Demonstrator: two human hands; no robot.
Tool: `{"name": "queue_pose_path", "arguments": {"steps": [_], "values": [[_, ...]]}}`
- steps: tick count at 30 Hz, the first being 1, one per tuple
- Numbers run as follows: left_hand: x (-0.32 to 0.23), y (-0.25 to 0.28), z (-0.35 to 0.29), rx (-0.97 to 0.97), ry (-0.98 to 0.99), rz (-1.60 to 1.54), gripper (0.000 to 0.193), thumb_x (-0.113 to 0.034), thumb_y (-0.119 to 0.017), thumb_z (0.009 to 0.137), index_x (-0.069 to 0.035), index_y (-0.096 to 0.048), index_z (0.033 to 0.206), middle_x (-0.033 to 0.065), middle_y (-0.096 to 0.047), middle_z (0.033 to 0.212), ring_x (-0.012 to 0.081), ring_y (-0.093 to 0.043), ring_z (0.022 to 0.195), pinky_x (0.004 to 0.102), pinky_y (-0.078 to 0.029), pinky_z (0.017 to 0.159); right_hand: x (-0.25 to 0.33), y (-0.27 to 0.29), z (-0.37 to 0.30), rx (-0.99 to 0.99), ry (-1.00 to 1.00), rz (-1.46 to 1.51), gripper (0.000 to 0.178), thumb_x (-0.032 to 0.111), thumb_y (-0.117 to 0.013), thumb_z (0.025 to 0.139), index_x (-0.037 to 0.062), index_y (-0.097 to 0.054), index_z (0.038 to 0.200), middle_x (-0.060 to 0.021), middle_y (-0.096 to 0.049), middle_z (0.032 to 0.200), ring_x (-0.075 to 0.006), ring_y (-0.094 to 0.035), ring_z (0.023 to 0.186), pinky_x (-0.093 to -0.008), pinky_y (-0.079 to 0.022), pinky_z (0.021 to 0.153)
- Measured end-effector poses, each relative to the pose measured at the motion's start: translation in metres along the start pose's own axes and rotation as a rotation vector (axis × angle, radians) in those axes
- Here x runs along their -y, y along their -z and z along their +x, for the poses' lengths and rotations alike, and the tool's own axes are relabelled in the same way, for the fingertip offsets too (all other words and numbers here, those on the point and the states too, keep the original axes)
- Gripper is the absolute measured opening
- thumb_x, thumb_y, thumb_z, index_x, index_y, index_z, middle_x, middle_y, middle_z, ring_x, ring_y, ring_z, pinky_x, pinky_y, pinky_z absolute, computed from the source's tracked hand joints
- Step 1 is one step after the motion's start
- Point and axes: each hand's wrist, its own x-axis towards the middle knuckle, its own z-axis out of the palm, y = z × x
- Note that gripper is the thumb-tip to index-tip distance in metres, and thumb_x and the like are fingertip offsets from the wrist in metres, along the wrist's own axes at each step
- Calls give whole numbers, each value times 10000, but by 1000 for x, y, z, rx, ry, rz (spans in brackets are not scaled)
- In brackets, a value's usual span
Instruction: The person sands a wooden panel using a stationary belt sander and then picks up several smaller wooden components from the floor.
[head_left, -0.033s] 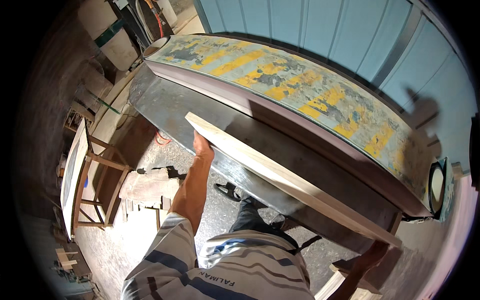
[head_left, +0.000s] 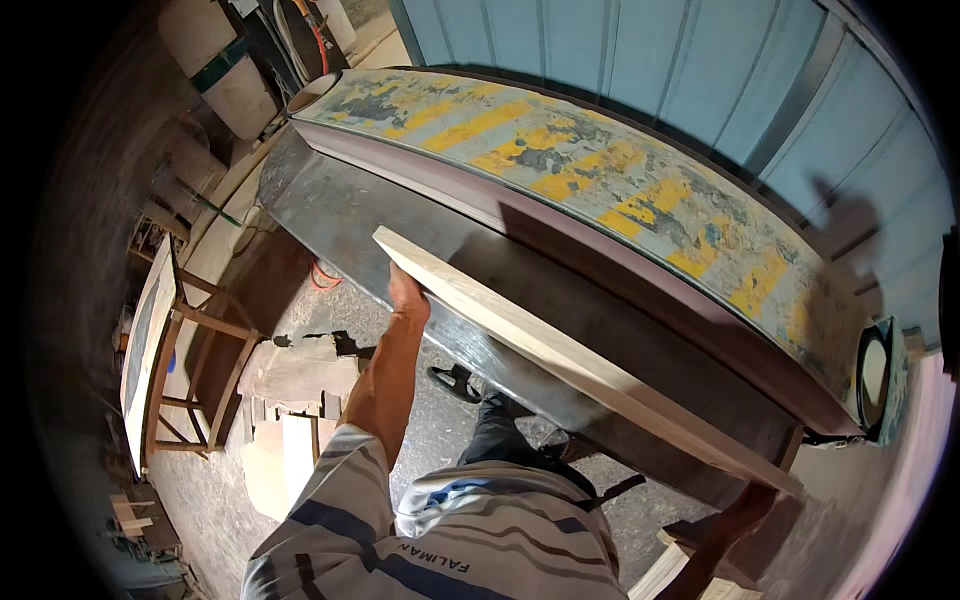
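A long pale wooden board (head_left: 560, 355) stretches over the grey metal table (head_left: 360, 215) of a long belt sander, reaching from near the table's middle to its right end. My left hand (head_left: 407, 287) is closed on the near side of the board's left end, with its fingertips partly hidden. At the right end, my right hand (head_left: 750, 505) holds the board from below and near me, its fingers mostly in shadow. Behind the board runs the pinkish sanding belt (head_left: 420, 163). A dark gap shows between belt and board.
A worn cover (head_left: 560, 150) with yellow stripes tops the sander, in front of a blue panelled wall (head_left: 660, 60). Wood pieces (head_left: 300, 375) are stacked at my left, beside a wooden-framed stand (head_left: 205, 340). More timber (head_left: 665, 570) lies near my right forearm.
The board and both hands have barely shifted. Glare on the wood stack at my left has faded, so its pieces show more plainly.
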Motion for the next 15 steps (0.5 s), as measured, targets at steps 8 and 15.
{"name": "queue_pose_path", "arguments": {"steps": [8,15], "values": [[1,16,0,66,-48,228,573,-467,-419,896,-3,-452,1231,83,-516,1171,191,-501,1055,308,-391,891,-12,-3,6,-37,61,72,375,187,-419,932,-56,-437,1218,-172,-482,1178,-266,-476,1117,-379,-418,952],[-66,-3,-63,415,-269,238,606,-470,-383,914,-10,-328,1305,118,-389,1300,202,-392,1184,332,-292,987,-15,3,5,-58,149,-545,343,177,-417,926,-72,-481,1153,-179,-531,1106,-278,-556,988,-349,-489,855]]}}
